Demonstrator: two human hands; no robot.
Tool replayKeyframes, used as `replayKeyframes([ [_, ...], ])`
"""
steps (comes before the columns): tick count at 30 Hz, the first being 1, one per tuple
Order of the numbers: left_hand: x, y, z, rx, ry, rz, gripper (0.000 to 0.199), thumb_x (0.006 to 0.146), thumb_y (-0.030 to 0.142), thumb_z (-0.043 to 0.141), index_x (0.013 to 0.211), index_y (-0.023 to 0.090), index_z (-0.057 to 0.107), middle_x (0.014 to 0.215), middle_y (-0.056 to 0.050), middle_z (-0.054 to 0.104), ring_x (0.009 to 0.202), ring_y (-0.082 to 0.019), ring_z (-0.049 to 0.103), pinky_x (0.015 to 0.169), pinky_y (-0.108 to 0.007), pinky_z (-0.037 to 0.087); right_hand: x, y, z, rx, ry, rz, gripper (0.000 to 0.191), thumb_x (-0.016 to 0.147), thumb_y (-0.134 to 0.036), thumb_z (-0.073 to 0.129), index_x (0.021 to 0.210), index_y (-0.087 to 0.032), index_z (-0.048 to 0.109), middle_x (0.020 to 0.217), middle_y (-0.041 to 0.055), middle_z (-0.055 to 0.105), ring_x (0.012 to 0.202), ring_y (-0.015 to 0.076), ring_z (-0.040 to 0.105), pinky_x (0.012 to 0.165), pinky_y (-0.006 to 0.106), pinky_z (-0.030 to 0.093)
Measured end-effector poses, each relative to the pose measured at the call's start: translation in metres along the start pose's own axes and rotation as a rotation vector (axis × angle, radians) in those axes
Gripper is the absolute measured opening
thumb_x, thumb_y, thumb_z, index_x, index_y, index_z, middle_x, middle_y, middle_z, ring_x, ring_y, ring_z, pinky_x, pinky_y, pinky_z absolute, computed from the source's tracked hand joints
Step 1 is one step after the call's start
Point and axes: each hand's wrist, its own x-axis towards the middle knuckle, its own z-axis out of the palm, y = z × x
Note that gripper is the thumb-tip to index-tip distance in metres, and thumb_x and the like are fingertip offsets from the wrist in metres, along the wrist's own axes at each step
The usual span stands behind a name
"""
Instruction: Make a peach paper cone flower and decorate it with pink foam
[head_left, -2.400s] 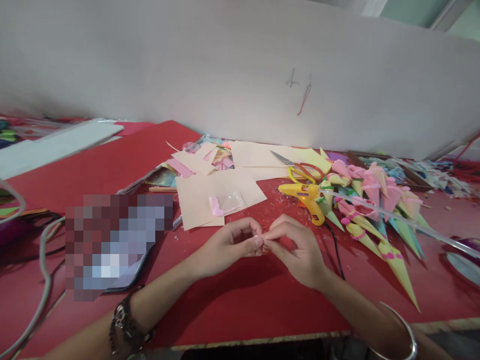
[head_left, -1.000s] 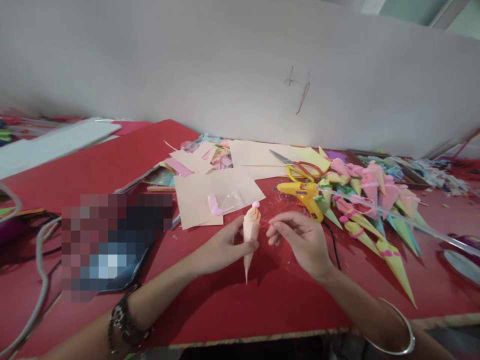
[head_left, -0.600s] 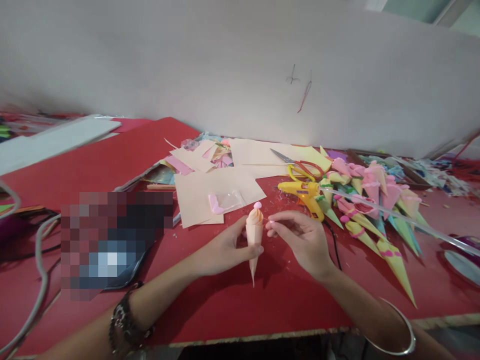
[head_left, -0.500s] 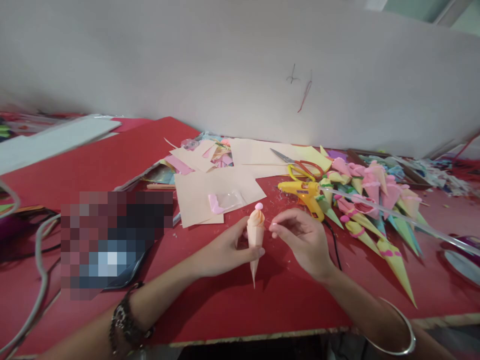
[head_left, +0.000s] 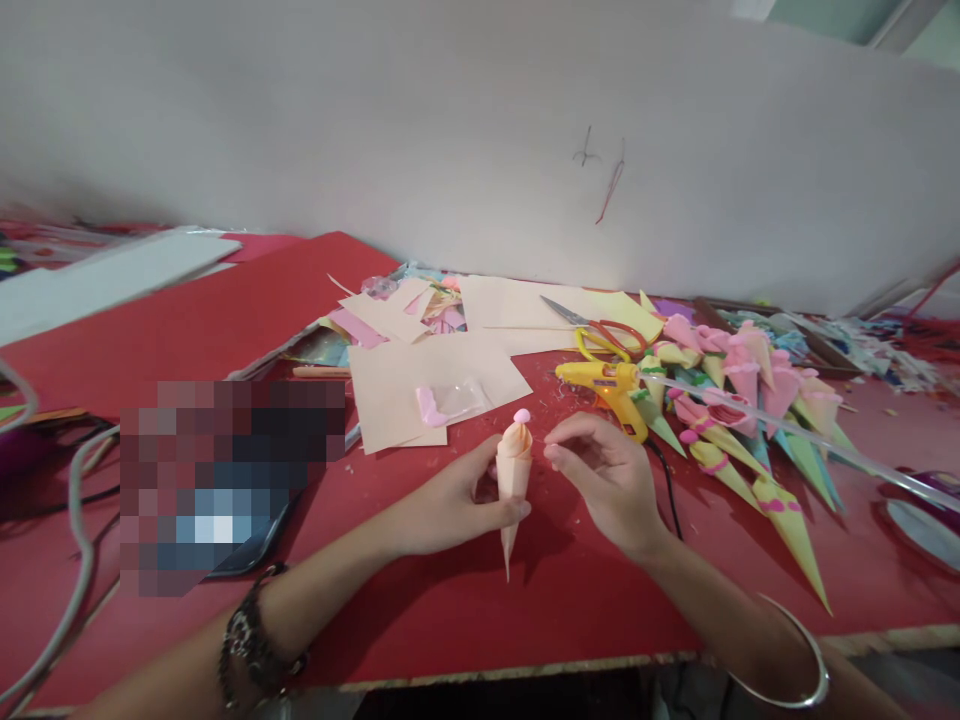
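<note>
A peach-coloured cone [head_left: 514,475] with a swirled top and a pink ball on its tip stands upright, its point downward, in my left hand [head_left: 469,500]. The fingers wrap round its back and the thumb lies across its front. Just to the right of the cone, my right hand [head_left: 607,480] is closed in a pinch, thumb against forefinger. Whatever lies between those fingertips is too small to make out. The right fingertips are apart from the cone.
Behind the hands lie a yellow glue gun [head_left: 615,390], scissors [head_left: 600,335], cream sheets [head_left: 390,390] and a small clear packet [head_left: 454,400]. Many-coloured finished cones [head_left: 739,400] are heaped at the right. At the left is a blurred-out dark object [head_left: 225,500] beside a pale cable [head_left: 79,520].
The cone has turned slightly in my left hand, and its top has shifted a little to the right. The pink bit seen at my right fingertips before no longer shows clearly.
</note>
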Motion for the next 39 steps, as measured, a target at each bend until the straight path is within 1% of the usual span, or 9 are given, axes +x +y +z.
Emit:
replayKeyframes([
  [4,-0.0001,0.0014,-0.0003,0.028,0.011,-0.017,0.031,0.073,0.031,0.053,0.098,0.015,0.045,0.089,-0.003,0.052,0.082,-0.018,0.049,0.073,-0.031,0.044,0.0004,0.0007,0.0009,-0.002,0.019,0.003,0.007,0.071,-0.015,0.059,0.071,-0.021,0.057,0.067,-0.0032,0.058,0.064,0.0094,0.055,0.059,0.020,0.047],
  [10,0.0004,0.0007,-0.0003,0.004,-0.010,-0.007,0.043,0.073,0.032,0.053,0.111,0.015,0.040,0.095,-0.005,0.052,0.089,-0.020,0.048,0.077,-0.033,0.043,0.0003,-0.0006,0.0008,0.054,-0.025,0.032,0.014,0.081,-0.018,0.049,0.086,-0.023,0.061,0.079,-0.0018,0.064,0.067,0.0085,0.058,0.064,0.021,0.049],
  [15,0.0006,0.0011,-0.0001,0.010,0.001,-0.031,0.033,0.072,0.033,0.053,0.098,0.015,0.044,0.087,-0.003,0.051,0.082,-0.018,0.048,0.073,-0.032,0.043,0.0013,0.0001,0.0011,0.028,0.042,0.023,0.003,0.074,-0.017,0.056,0.074,-0.021,0.057,0.070,-0.0014,0.059,0.065,0.0103,0.056,0.061,0.023,0.049],
  [18,0.0009,0.0030,0.0002,0.004,0.004,-0.034,0.033,0.072,0.032,0.054,0.098,0.015,0.044,0.089,-0.004,0.051,0.083,-0.018,0.048,0.074,-0.032,0.043,0.0016,0.0011,0.0020,0.028,0.066,0.026,0.007,0.072,-0.015,0.058,0.073,-0.021,0.054,0.070,-0.0019,0.057,0.067,0.0102,0.055,0.062,0.022,0.050],
  [21,0.0014,0.0035,0.0005,0.012,-0.005,-0.031,0.038,0.072,0.032,0.053,0.104,0.014,0.042,0.090,-0.004,0.052,0.084,-0.020,0.049,0.072,-0.032,0.043,0.0015,0.0007,0.0019,0.022,0.049,0.051,0.007,0.076,-0.018,0.054,0.079,-0.022,0.058,0.076,-0.0002,0.061,0.068,0.0107,0.057,0.064,0.024,0.051],
  [24,0.0017,0.0022,0.0006,0.013,-0.015,-0.019,0.042,0.073,0.032,0.053,0.109,0.014,0.040,0.092,-0.005,0.053,0.087,-0.021,0.049,0.071,-0.031,0.043,0.0010,-0.0003,0.0008,0.023,0.029,0.064,0.015,0.082,-0.022,0.046,0.086,-0.023,0.061,0.075,0.0005,0.064,0.064,0.0109,0.058,0.062,0.026,0.051],
  [30,0.0011,-0.0003,0.0000,0.013,-0.006,-0.035,0.037,0.072,0.034,0.054,0.101,0.014,0.044,0.093,-0.006,0.053,0.085,-0.020,0.050,0.070,-0.031,0.043,0.0015,0.0011,-0.0002,0.003,0.078,0.032,0.004,0.074,-0.019,0.056,0.070,-0.021,0.057,0.065,-0.0027,0.058,0.061,0.0099,0.055,0.056,0.022,0.048],
  [37,0.0016,0.0004,0.0003,0.027,0.000,-0.014,0.038,0.073,0.032,0.053,0.105,0.015,0.043,0.093,-0.005,0.054,0.090,-0.022,0.049,0.072,-0.032,0.043,0.0017,0.0011,0.0007,-0.025,0.057,0.022,0.013,0.075,-0.018,0.055,0.085,-0.023,0.062,0.084,0.0009,0.063,0.079,0.0131,0.058,0.068,0.026,0.051],
  [39,0.0016,0.0008,0.0006,0.032,0.001,-0.016,0.040,0.073,0.032,0.054,0.108,0.015,0.041,0.093,-0.005,0.054,0.091,-0.022,0.049,0.073,-0.032,0.043,0.0007,0.0008,0.0005,-0.009,0.029,0.024,0.014,0.077,-0.019,0.054,0.086,-0.024,0.063,0.085,0.0013,0.064,0.077,0.0132,0.059,0.069,0.028,0.051],
])
